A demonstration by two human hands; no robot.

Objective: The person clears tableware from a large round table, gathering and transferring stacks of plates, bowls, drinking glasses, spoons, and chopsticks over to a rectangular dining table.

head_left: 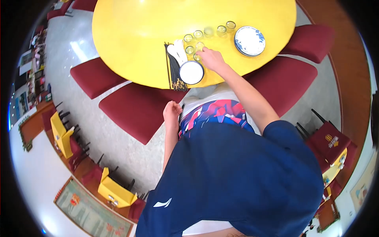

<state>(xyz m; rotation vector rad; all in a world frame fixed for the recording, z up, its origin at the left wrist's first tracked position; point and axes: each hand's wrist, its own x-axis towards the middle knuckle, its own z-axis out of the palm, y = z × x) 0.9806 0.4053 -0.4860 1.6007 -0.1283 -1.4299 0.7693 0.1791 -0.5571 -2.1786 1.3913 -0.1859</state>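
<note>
At upper centre, a glass [196, 58] is reached by the right hand [212, 59]; whether it is gripped cannot be told. Mid-frame, the left hand [172, 110] is held loosely open. Knocking neighbouring glasses [189, 50] is best avoided.

A small clear glass [196, 57] sits on the yellow table [134, 43], by the right hand's fingers [202, 52].

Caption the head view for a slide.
Right hand at small, clear glasses on a rounded yellow table, left hand off it.
</note>
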